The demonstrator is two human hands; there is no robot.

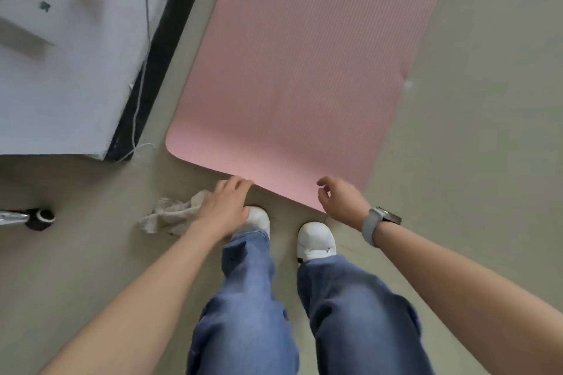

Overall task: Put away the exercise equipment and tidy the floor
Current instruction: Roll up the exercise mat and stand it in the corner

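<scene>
**Two hands above the near end of the mat**

One pink ribbed foam exercise mat point(304, 70) lies flat and fully unrolled on the grey-green floor point(472, 100). Its near short edge, with a rounded corner at the left, lies just ahead of the person's white shoes point(316, 240).

Left hand point(224, 207): fingers point(240, 183) straight and held together, palm down, holding nothing. The fingertips lie at the mat's near edge; whether they touch it cannot be told.

Right hand point(341, 198): fingers loosely curled, holding nothing, placed over the near right corner of the mat. Contact with the mat cannot be told. A grey-strapped wristwatch point(379, 221) sits on this wrist.

A crumpled beige cloth point(170, 215) lies on the floor just left of the left hand, partly hidden behind it, near the mat's near left corner.

A bed with a pale lilac cover point(76, 85) and a dark base stands to the left of the mat, parallel to its long left edge. A chrome bar with a black end point(36, 218) lies on the floor at the picture's left edge, well apart from the mat.
</scene>
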